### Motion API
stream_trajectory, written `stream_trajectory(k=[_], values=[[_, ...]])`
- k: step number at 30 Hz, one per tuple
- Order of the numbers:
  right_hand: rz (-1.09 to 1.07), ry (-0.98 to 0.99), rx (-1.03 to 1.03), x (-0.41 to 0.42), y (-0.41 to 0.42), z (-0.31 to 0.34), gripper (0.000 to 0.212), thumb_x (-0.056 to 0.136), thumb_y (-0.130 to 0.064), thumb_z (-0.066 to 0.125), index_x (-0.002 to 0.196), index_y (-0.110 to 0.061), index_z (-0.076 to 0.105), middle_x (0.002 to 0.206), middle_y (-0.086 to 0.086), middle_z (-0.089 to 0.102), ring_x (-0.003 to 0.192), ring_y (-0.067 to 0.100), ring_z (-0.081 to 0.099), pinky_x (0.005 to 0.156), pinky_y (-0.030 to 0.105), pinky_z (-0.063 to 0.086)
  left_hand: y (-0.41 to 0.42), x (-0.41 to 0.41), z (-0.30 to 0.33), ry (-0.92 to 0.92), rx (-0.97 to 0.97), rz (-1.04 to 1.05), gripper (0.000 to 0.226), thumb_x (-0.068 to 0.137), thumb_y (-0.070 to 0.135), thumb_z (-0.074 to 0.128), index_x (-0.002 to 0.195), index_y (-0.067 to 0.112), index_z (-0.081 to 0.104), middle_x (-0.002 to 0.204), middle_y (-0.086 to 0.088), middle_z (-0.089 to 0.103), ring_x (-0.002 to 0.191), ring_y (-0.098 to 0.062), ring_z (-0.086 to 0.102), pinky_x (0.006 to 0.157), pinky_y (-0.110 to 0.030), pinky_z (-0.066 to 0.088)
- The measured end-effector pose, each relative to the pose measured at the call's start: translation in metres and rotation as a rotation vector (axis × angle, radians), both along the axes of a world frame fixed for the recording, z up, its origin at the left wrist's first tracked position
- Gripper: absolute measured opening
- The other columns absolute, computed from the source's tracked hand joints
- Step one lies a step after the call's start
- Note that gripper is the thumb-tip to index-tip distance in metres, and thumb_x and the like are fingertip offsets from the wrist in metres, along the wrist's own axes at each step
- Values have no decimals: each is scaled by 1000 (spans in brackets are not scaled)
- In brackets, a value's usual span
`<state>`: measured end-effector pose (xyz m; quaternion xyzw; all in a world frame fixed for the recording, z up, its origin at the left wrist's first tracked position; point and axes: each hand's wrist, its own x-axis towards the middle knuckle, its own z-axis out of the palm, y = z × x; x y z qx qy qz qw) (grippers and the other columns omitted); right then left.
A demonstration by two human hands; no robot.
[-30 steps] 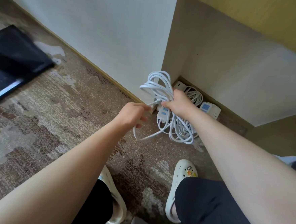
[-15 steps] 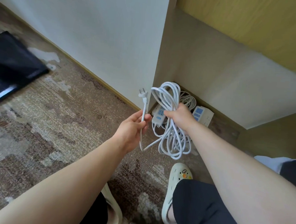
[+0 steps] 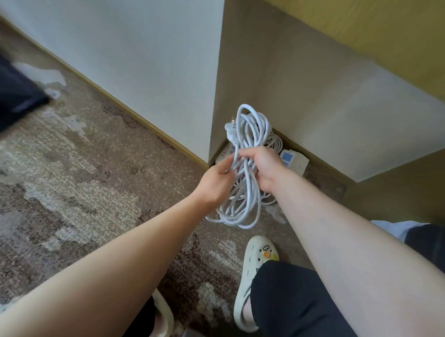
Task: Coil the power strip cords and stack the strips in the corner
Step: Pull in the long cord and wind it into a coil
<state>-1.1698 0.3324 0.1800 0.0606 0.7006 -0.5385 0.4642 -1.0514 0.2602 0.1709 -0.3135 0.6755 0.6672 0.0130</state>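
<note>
- Progress, as I judge it: the white cord is gathered into a long bundle of loops and held up off the carpet, so the coiling of this one looks nearly finished; only the tail with the plug seems left to tuck in.
- Left hand, at about 8 o'clock from the bundle's waist: its fingers curl onto the strands at the middle, pinching the cord.
- Right hand, at about 3 o'clock from the waist: closed round the same bundle, gripping all the loops together.
- The plug stands at about 11 o'clock of the bundle, against its upper loops.
- In the corner behind the hands, at 12 to 1 o'clock, lies another coiled cord, with a white strip with blue sockets beside it; a second strip peeks out at 10 o'clock.
- Left to do, by my reading: set this bundle down and stack the strips there.
- Count: two hands, two cord coils seen, two strips seen for certain, one plug, two pale clogs. Which strip belongs to the held cord I cannot tell.
</note>
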Motion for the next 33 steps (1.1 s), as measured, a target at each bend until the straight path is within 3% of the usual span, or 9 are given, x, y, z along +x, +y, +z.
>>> stream_trajectory(k=[3,5,10,13,17,20,25,28,33], values=[[-41,-52,-14,1,1,5,13,89,-1,54,91,-5,66,59,8,62,48,19,62,51,28,53,0,-8,-2,7,-59,-87,46,102,40,40,148,37,35,140,2,55,128,-17,51,111,-44,37],[-57,-95,-54,2,2,10,18,90,0,48,95,-4,65,63,9,63,51,19,63,53,30,54,-5,-10,-2,8,-69,-136,48,100,47,41,146,37,36,140,4,55,128,-16,51,112,-44,35],[-54,-167,-210,7,5,20,42,97,-15,35,128,3,58,103,23,60,93,36,60,94,51,49,-16,-10,2,79,44,-110,38,103,35,41,138,24,51,122,-3,66,114,-21,62,105,-46,43],[-69,-163,-270,13,3,23,49,104,-29,30,136,-2,57,116,24,62,107,36,61,97,50,48,-14,-16,5,93,-16,-83,36,104,31,41,137,20,50,117,-3,66,109,-19,64,99,-39,49],[-72,-121,-301,13,5,25,54,107,-42,26,135,-9,59,134,22,61,122,33,60,102,44,49,-9,-22,6,104,29,-70,33,100,28,51,129,14,52,99,-1,69,87,-13,69,74,-25,55],[-43,-95,-311,13,9,26,56,107,-47,24,136,-13,57,134,22,60,122,30,60,88,36,55,-7,-25,3,93,25,-60,20,98,27,56,112,13,57,86,-1,68,69,-7,68,61,-20,52],[42,-78,-315,6,19,24,57,107,-49,19,136,-17,56,131,16,63,120,25,61,90,34,51,-6,-32,-2,52,27,-5,16,94,27,63,97,11,61,81,-8,69,68,-19,69,61,-32,59],[137,-23,-287,2,24,27,47,108,-43,20,125,-24,60,124,7,66,117,18,62,89,31,50,-2,-36,-5,71,-1,102,6,90,21,66,88,15,64,67,2,71,60,-14,70,51,-20,53],[114,-54,-291,0,27,24,50,107,-41,26,134,-16,59,129,14,66,119,26,62,97,41,52,1,-37,-9,54,81,40,14,88,27,71,96,16,67,77,2,75,68,-13,72,58,-19,53]])
